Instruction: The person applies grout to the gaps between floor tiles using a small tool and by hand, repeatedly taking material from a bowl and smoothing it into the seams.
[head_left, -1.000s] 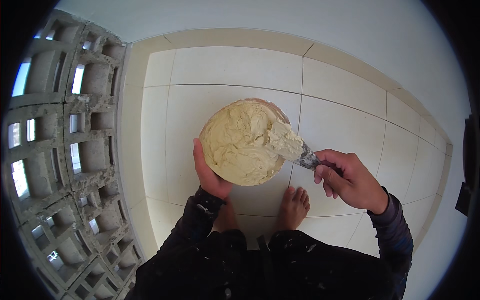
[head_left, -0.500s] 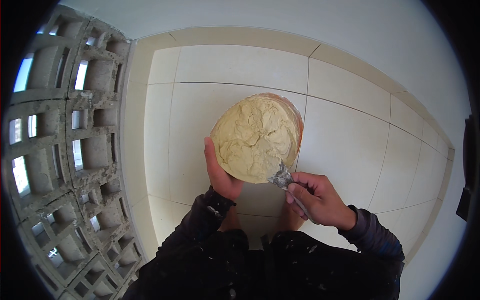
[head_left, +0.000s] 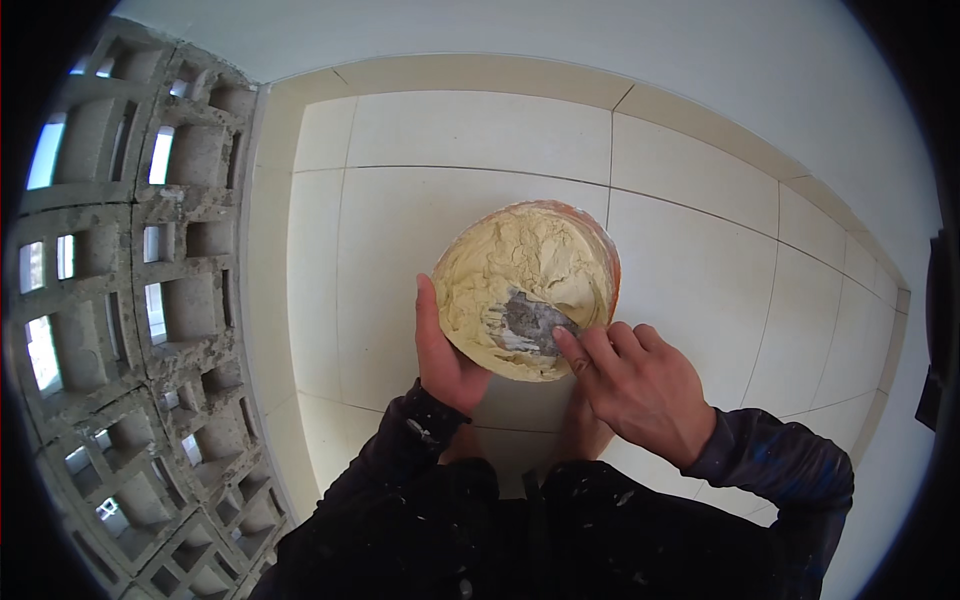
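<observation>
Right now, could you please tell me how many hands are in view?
2: the left hand at the lower left of the container, the right hand on the scraper.

From the wearer's head, a fisheye camera looks steeply down from close above a round reddish bowl, taking in cream rectangular floor tiles and, at left, a grey openwork concrete wall.
</observation>
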